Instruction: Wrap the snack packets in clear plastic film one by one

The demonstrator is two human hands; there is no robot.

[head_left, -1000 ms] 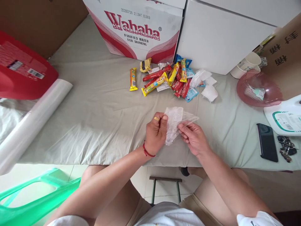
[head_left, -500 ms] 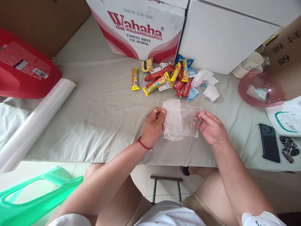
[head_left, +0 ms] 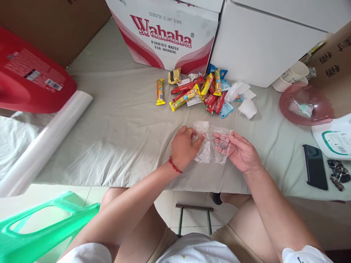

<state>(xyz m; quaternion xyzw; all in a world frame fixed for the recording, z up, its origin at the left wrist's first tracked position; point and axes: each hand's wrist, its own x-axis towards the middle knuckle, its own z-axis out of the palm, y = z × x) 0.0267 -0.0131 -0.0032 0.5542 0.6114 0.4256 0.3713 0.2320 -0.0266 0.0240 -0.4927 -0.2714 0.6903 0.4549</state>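
Note:
A crinkled clear plastic bag (head_left: 203,155) is held up between my two hands over the front of the cloth-covered surface. My left hand (head_left: 184,146) grips its left part, thumb across the near face and the other fingers partly hidden behind. On the right, my right hand (head_left: 244,151) pinches the bag's right edge with the thumb; its fingers show through the film, and I cannot tell whether they are inside or behind. Beyond the bag lies a pile of wrapped snacks, with a yellow snack bar (head_left: 185,98) at its front and a red-wrapped one (head_left: 188,86) behind.
One orange-yellow snack bar (head_left: 160,92) lies apart at the pile's left. Crumpled white packets (head_left: 247,109) lie right of it. A Wahaha carton (head_left: 167,40) stands behind. At right are a pink bowl (head_left: 286,106), phone (head_left: 315,167) and keys (head_left: 339,173); at left, a plastic roll (head_left: 52,140).
My left hand has shifted right and turned over the bag, its thumb now further across the film. My right hand has moved slightly left, its fingers further across behind the film. The bag looks more bunched.

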